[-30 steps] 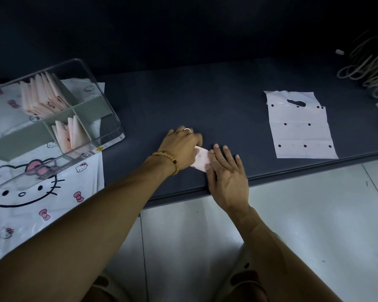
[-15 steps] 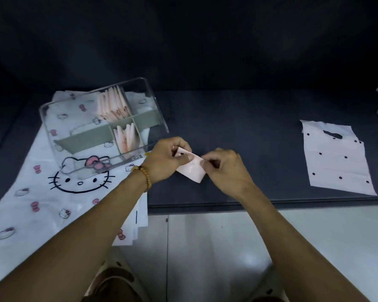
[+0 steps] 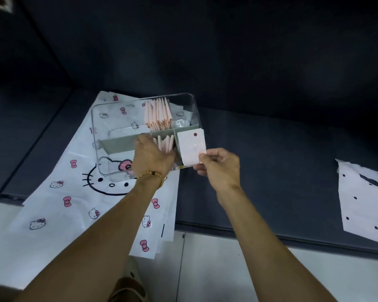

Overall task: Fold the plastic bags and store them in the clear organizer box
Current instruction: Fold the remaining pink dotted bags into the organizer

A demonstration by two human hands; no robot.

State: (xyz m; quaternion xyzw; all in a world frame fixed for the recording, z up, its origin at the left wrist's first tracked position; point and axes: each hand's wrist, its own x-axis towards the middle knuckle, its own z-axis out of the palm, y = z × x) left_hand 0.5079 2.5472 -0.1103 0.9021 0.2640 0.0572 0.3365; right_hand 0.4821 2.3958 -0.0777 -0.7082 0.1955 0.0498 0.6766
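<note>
Half a second earlier the folded bag [image 3: 191,147] was pinched between both hands over the dark surface in front of the box; now it has travelled left and up to the clear organizer box [image 3: 144,136], held by the right hand [image 3: 218,164] alone, whose thumb and fingers pinch its lower right corner. The packet stands upright, long axis running away from the person, just in front of the box's right near compartment. The left hand [image 3: 152,156] has let go and reaches into the near middle compartment, its fingers against the stack of folded bags [image 3: 167,143] standing there; whether they grip or merely press the stack aside cannot be told. The right hand is the nearer one to the free slot, which lies just left of the packet, so slipping it in probably calls for a short move leftward and down. Under the box lies a cartoon-cat printed bag [image 3: 74,192]; well to the right an unfolded dotted bag [image 3: 364,203] waits on the dark table [image 3: 271,171].
</note>
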